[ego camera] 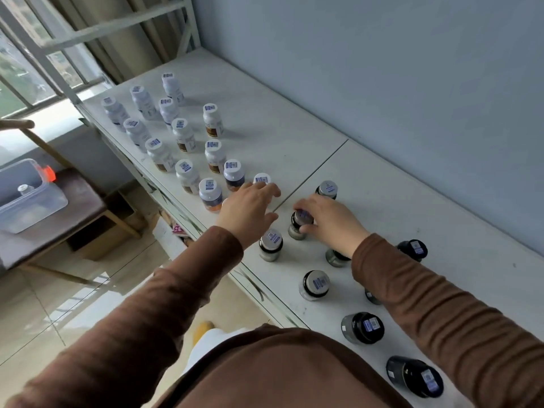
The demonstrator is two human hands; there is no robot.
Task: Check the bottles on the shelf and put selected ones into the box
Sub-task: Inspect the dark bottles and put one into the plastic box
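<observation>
**A:** Right, status on the hands?

**B:** Right hand (326, 222) is grasping a dark-capped bottle (300, 223) near frame centre, fingers curled over the cap, thumb on its side. Bottle sits tilted, base apparently on the shelf (397, 187).

**A:** Left?

**B:** Left hand (250, 207) is released: fingers extended, spread, holding nothing. Fingertips are at a white-capped bottle (262, 179) at its 12 o'clock. Cannot tell if they touch the cap.

**A:** Where's the rest of the stock?

**B:** Two groups on the shelf. White bottles (182, 134) stand upright from 10 to 11 o'clock of the left hand, running toward the window (26, 75). Each cap carries a blue-printed sticker. Dark-lidded jars (363, 326) run from 3 to 5 o'clock of the right hand, toward the near edge. One more (327, 188) stands just beyond the right hand at 12 o'clock, another (270, 244) just beside the left wrist at 6.

**A:** Box?

**B:** Clear plastic box (29, 198), orange latch (48, 173), at 9 o'clock of the left hand, well apart from the shelf. It rests on a low brown table (79, 195). One small item (25, 189) lies inside; too blurred to name.

**A:** Sleeves?

**B:** Brown ribbed sleeves (441, 313) on both arms; the right forearm hides parts of two jars.
</observation>
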